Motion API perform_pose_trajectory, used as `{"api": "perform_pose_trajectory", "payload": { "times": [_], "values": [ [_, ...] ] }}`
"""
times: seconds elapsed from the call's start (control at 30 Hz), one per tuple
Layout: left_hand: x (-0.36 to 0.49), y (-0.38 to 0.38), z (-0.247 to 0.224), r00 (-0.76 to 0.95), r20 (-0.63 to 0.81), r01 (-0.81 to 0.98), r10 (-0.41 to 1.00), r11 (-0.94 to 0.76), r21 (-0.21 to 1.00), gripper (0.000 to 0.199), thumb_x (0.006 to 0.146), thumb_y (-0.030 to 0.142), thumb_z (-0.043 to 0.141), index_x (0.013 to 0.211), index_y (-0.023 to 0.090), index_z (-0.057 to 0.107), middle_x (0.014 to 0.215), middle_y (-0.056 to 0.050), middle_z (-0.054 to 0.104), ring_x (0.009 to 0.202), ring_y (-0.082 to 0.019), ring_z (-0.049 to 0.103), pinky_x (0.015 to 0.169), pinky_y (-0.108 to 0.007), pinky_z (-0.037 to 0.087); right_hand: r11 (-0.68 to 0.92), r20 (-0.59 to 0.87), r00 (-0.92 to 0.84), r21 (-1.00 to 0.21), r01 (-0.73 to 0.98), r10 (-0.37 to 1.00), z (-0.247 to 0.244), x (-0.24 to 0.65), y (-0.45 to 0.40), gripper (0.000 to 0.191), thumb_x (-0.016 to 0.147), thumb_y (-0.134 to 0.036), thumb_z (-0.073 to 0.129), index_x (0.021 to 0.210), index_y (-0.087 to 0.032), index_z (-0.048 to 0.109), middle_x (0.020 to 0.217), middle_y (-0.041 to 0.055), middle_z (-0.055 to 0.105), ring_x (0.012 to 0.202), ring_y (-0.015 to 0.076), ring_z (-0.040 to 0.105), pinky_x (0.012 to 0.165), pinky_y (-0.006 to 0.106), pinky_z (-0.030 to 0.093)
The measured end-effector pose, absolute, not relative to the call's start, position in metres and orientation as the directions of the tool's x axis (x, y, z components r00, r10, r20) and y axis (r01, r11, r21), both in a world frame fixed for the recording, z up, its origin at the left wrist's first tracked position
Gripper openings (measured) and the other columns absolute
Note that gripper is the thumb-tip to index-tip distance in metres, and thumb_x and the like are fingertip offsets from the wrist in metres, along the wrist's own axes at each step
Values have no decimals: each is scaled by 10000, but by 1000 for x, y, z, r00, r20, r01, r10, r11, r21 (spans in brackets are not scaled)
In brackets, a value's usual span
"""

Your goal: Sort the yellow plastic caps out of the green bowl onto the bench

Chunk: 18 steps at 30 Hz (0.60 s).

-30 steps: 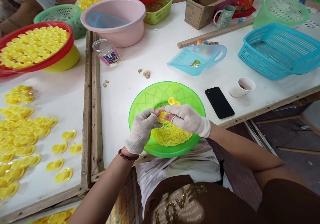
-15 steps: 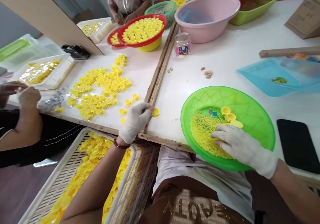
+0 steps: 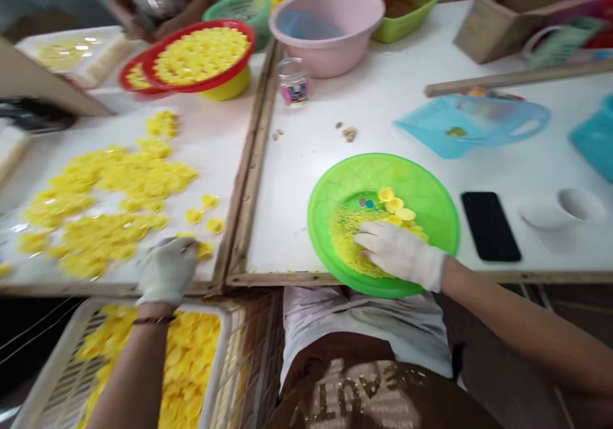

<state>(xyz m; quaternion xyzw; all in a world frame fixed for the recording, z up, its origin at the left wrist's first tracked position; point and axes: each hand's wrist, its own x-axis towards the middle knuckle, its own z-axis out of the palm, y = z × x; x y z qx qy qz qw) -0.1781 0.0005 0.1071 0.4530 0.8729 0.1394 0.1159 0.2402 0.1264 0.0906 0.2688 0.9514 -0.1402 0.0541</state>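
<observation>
My left hand, in a white glove and blurred, is curled above the table's front edge. Its fingertips are closed at a small yellow plastic cup. Similar loose cups lie beside it. My gloved right hand reaches into a green basin, fingers bent down into fine yellow granules. What those fingers hold is hidden. By its knuckles are a few yellow cups and two small discs, one grey and one teal.
A wooden strip divides the tabletop. Piles of yellow cups spread left; a crate of yellow pieces stands below. Around are a phone, white cup, jar, pink basin and red basin. Another person sits across.
The view has swung right. My left hand has moved left from the wooden strip, with the yellow cup at its fingertips. My right hand stays in the granules.
</observation>
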Motion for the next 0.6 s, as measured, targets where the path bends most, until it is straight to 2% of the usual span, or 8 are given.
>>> {"api": "perform_pose_trajectory", "payload": {
  "times": [0.07,0.13,0.23,0.3,0.37,0.47,0.53,0.6],
  "values": [
    [-177,10,110,-560,-6,812,828,551,193,186,869,392,591,851,230,682,995,-69,714,1038,-386,621,895,-573,508,788,-151,-838,-289,544,524,86,237,126,132,936,-294,651,1010,-193,690,1014,117,691,877,265,643,768,387,520],
    [-163,24,118,-482,129,871,867,457,179,184,874,417,541,914,294,672,1105,-14,711,1123,-391,606,942,-569,497,704,-112,-797,-407,582,593,77,237,126,121,899,-334,711,912,-219,678,841,73,669,685,205,569,630,338,458],
    [-105,56,136,-291,307,905,906,157,395,205,896,410,555,1013,312,693,1200,-4,704,1165,-341,615,1029,-492,474,589,-115,-765,-570,573,633,70,238,127,194,885,-314,716,749,-234,603,618,-9,526,506,126,348,514,292,313],
    [-48,85,144,-152,270,818,951,-32,574,217,906,396,592,1005,259,729,1126,-53,730,1081,-307,653,1000,-436,482,563,-131,-778,-618,549,615,73,238,130,267,893,-318,700,688,-228,555,580,-26,479,498,112,301,501,281,265],
    [9,120,146,-32,111,641,993,-65,764,185,893,370,652,954,230,757,994,-60,749,974,-270,685,893,-377,521,483,-145,-775,-707,516,616,81,237,136,298,902,-327,678,665,-215,537,600,-21,503,520,110,348,510,272,272],
    [77,166,141,54,-105,411,993,74,909,225,915,361,705,1056,189,739,1057,-77,721,1004,-257,684,855,-362,557,49,-282,-695,-908,415,661,94,238,147,227,888,-329,651,717,-203,571,621,-19,545,515,105,445,488,250,312],
    [103,185,136,75,-138,367,988,102,925,316,961,374,677,1216,188,675,1225,-97,667,1086,-250,661,903,-399,573,-280,-402,-630,-915,290,664,98,243,155,200,891,-372,613,796,-200,575,587,-47,516,447,93,435,435,234,308],
    [115,196,131,85,-155,349,984,116,930,373,979,379,659,1300,194,628,1318,-108,620,1139,-256,642,934,-431,574,-536,-478,-607,-839,99,635,100,251,162,215,896,-408,580,851,-201,544,566,-79,466,404,79,395,400,214,283]
  ]
}}
